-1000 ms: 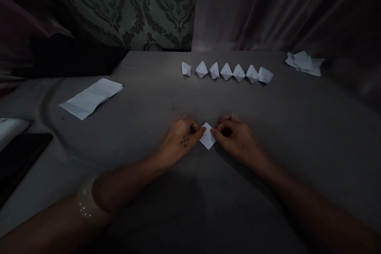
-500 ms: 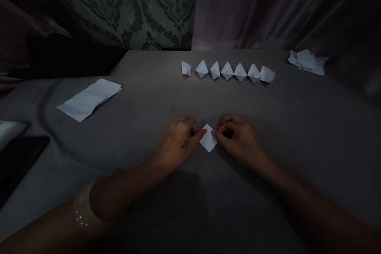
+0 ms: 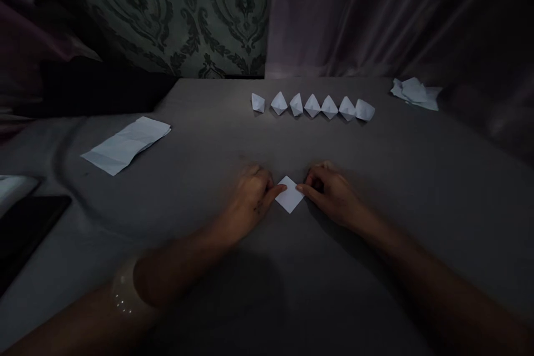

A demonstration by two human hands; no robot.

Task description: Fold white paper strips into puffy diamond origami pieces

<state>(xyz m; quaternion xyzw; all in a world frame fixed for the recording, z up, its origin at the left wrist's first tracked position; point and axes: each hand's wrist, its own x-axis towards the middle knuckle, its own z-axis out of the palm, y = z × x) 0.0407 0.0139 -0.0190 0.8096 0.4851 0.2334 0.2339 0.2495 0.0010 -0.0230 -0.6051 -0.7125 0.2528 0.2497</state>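
A small white folded paper [image 3: 290, 199], diamond-shaped with one corner toward me, lies between my hands. My left hand [image 3: 255, 192] grips its left side, thumb on top and fingers curled beneath or behind. On the right side my right hand [image 3: 329, 192] pinches it the same way, thumb tip near the edge. The undersides of the paper and some fingertips are hidden. Beyond my hands stands a row of several folded white paper pieces [image 3: 312, 107] with pointed tops.
A stack of white paper sheets [image 3: 127, 144] rests on the grey cloth surface [image 3: 200, 139] at left. Crumpled paper [image 3: 416, 94] sits at the far right. A dark flat object [image 3: 31, 228] is at the left edge, and a black cloth [image 3: 95, 89] lies behind. Curtains hang at the back.
The view has tilted and shifted slightly, so the row of folded papers appears a little lower and further left. Both hands keep hold of the paper, with thumbs moved slightly apart.
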